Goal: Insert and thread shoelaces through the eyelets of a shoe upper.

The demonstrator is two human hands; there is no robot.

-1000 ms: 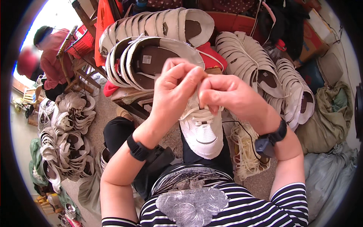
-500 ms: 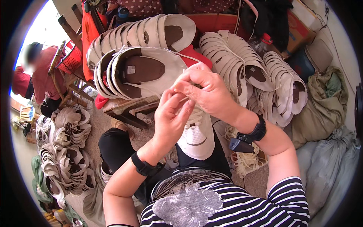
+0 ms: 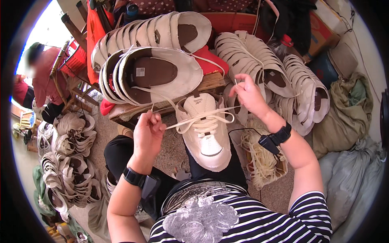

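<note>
A cream shoe upper (image 3: 202,141) rests on my lap, its toe toward me and its tongue toward the bench. Across its front runs a cream shoelace (image 3: 204,118), crossed with a loop on the right side. My left hand (image 3: 148,131) is closed, pinching lace left of the shoe. On the other side my right hand (image 3: 249,95) pinches another stretch of the lace between curled fingers. Both lace ends are drawn apart, sideways from the shoe. Just beyond my hands, a nested stack of cream shoe uppers (image 3: 178,75) with brown insoles lies on the wooden bench (image 3: 133,111).
More nested uppers (image 3: 251,60) stand at the far right. A box of loose laces (image 3: 263,162) sits right of my knee. Piles of uppers (image 3: 75,166) cover the floor at left, near a seated person (image 3: 48,77). Sacks (image 3: 344,117) line the right side.
My hands have moved apart, left and right, from being together above the shoe. The lace is now stretched between them, and the shoe's tongue and loop have come into sight.
</note>
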